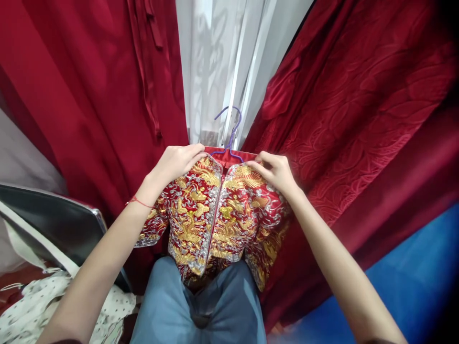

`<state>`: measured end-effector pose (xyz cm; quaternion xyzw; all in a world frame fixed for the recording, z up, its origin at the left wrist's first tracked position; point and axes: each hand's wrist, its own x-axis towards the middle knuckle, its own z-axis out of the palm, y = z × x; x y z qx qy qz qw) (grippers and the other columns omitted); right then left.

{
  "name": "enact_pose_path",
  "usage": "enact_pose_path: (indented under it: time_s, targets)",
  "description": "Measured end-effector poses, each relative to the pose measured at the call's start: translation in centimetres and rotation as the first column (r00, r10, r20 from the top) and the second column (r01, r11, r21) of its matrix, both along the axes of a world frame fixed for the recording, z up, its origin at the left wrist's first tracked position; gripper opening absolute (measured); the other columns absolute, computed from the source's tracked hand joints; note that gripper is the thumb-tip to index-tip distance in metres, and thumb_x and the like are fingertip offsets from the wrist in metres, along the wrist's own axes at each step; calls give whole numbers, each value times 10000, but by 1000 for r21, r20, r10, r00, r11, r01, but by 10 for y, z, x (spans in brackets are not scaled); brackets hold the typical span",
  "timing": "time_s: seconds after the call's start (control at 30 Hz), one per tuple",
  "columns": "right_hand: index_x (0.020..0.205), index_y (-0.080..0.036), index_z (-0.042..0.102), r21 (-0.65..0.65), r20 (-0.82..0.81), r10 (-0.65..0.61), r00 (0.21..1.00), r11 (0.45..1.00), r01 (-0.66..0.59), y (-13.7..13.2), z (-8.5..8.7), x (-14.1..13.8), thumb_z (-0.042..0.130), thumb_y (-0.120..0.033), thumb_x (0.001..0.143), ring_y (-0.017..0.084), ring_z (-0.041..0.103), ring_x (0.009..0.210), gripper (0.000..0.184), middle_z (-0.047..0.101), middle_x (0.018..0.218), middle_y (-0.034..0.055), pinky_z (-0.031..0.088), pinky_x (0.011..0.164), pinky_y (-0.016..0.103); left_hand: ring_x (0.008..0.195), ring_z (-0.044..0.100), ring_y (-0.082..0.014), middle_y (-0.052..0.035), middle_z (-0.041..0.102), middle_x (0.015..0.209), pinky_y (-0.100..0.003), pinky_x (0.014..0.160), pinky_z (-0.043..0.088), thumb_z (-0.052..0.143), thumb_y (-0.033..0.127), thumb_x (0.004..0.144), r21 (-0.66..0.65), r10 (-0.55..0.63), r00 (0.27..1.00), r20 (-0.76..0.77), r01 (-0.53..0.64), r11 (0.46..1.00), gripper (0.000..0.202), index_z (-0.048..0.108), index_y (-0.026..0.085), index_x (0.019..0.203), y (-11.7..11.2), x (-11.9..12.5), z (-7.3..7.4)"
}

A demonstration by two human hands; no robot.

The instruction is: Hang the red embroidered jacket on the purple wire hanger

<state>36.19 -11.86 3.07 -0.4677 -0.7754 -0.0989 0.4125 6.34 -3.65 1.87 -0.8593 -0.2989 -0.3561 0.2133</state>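
Observation:
A red jacket (pixel 193 215) with dense gold and silver embroidery hangs in front of my knees, its front closed along a centre line. Inside its neck sits a purple hanger (pixel 234 131), the hook standing up above the collar. At the jacket's left shoulder, my left hand (pixel 182 160) pinches the fabric, fingers over the top edge. The opposite shoulder is gripped by my right hand (pixel 274 169), thumb in front and fingers bent behind. The hanger's arms are mostly hidden inside the garment.
Red cloth (pixel 100 86) hangs at the left, and patterned red cloth (pixel 344 105) at the right. White sheer fabric (pixel 208 62) is between them. A dark chair back (pixel 46 220) with a pale strap stands left, near spotted white cloth (pixel 28 306). Blue material (pixel 394 272) lies lower right.

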Motion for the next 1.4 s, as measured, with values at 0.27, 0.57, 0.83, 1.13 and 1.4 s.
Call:
enact_pose_path:
  time_s: [0.27, 0.57, 0.83, 1.13, 1.4]
  targets:
    - [1151, -224, 508, -89, -17, 100, 995, 991, -101, -3, -21, 4, 713, -605, 788, 170, 567, 684, 565, 649, 823, 9, 433, 663, 278, 856, 701, -183, -43, 721, 1045, -281, 791, 503, 466, 533, 981, -305, -126, 974, 187, 180, 935, 569, 405, 244, 1467, 19, -15, -25]
    - [610, -217, 427, -185, 95, -181, 979, 963, 196, -24, -50, 45, 553, -702, 859, 98, 345, 480, 560, 366, 499, -56, 275, 526, 247, 681, 647, -170, -45, 721, 761, -278, 655, 420, 510, 563, 953, -90, 7, 958, 288, 20, 996, 450, 709, 193, 792, 24, -35, -59]
    - [858, -201, 573, -72, 150, -368, 917, 921, 382, -15, -61, 22, 465, -723, 890, 166, 522, 599, 534, 615, 708, 35, 327, 586, 265, 552, 454, -101, 21, 601, 611, -248, 563, 305, 583, 584, 891, -391, 75, 971, 225, 20, 920, 453, 643, 183, 689, 17, -43, -43]
    - [596, -217, 388, 138, -29, -630, 776, 766, 628, 17, -95, -1, 463, -707, 900, 120, 363, 507, 581, 468, 533, -6, 212, 552, 274, 533, 271, -80, 61, 314, 505, -263, 539, 212, 697, 558, 784, -314, 199, 841, 503, -36, 949, 527, 453, 169, 525, 31, -27, -79]
    - [576, -213, 299, 87, -108, -612, 783, 779, 621, 26, -99, 2, 535, -704, 869, 110, 342, 522, 618, 383, 510, -31, 196, 564, 281, 508, 267, -76, 63, 335, 485, -263, 512, 206, 722, 562, 749, -350, 203, 824, 529, -7, 937, 508, 491, 172, 520, 41, -25, -84]
